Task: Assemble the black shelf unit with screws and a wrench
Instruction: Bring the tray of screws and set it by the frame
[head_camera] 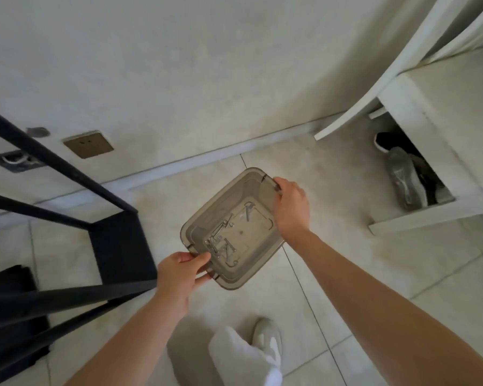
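Note:
I hold a translucent grey plastic bin (204,215) over the tiled floor with both hands. My left hand (179,271) pinches its near handle, and my right hand (292,208) grips the far handle. Several metal screws (221,240) and a small wrench (248,208) lie on the bin's bottom. The black shelf unit (117,246) stands to the left, with a black shelf board and thin black bars running out of view.
A white cabinet (430,129) stands at the right with shoes (402,174) in its open bottom. A brown wall socket (88,144) sits low on the wall. My white-trousered leg and shoe (265,341) are below the bin.

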